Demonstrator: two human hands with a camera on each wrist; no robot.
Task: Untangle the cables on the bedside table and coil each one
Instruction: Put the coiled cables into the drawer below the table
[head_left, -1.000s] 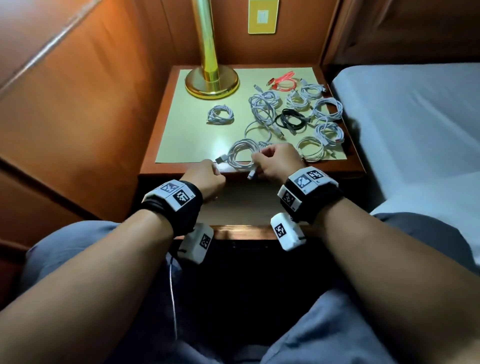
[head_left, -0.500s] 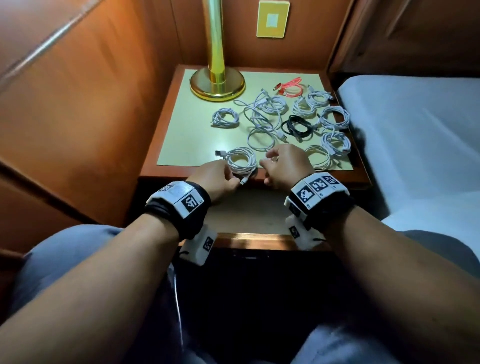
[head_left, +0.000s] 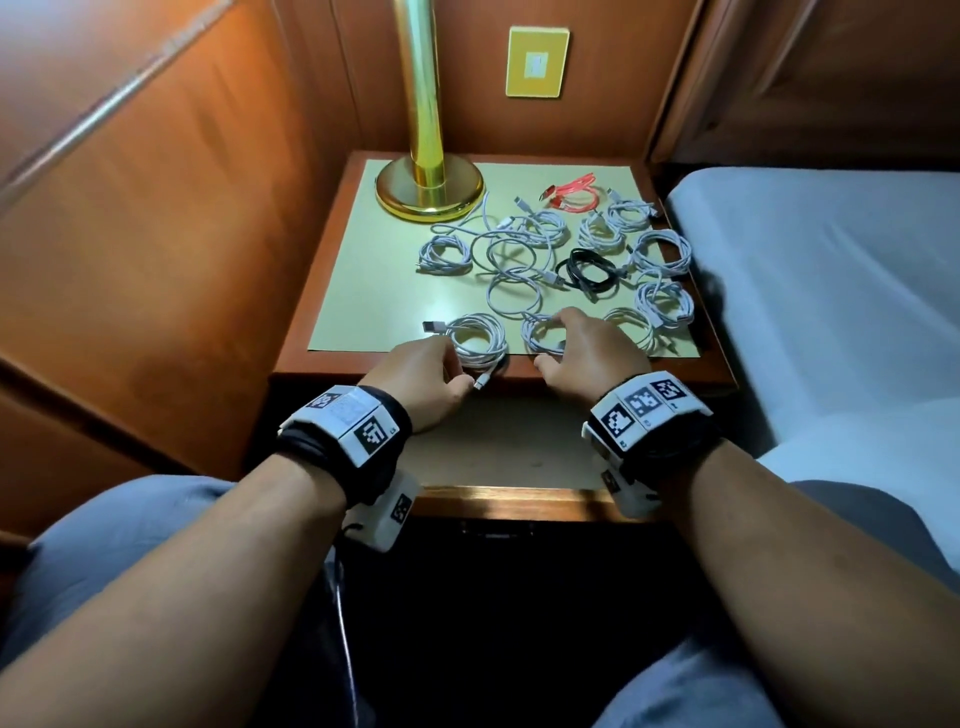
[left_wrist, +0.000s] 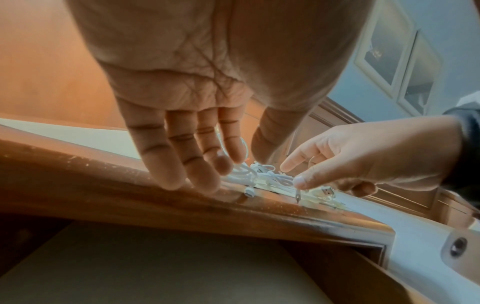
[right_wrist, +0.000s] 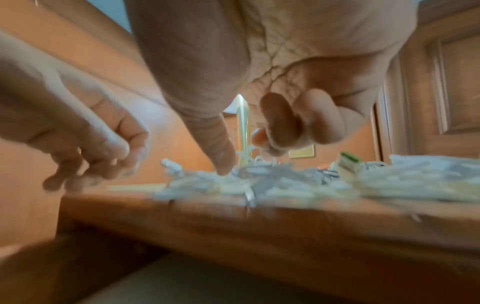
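Several white cables lie coiled on the bedside table's green mat. At the front edge sits a coiled white cable; its small plug pokes over the wood rim. My left hand hovers just left of it, fingers relaxed, holding nothing. My right hand straddles a second white coil, thumb and forefinger touching it. Loose white loops sprawl in the middle. A black coil and a red cable lie further back.
A brass lamp base stands at the back left of the table. The bed runs along the right side, and wood panelling closes the left. Below the tabletop is an open shelf.
Both hands have let go of the front coil, which now rests on the mat. My right hand has shifted right onto the neighbouring coil.
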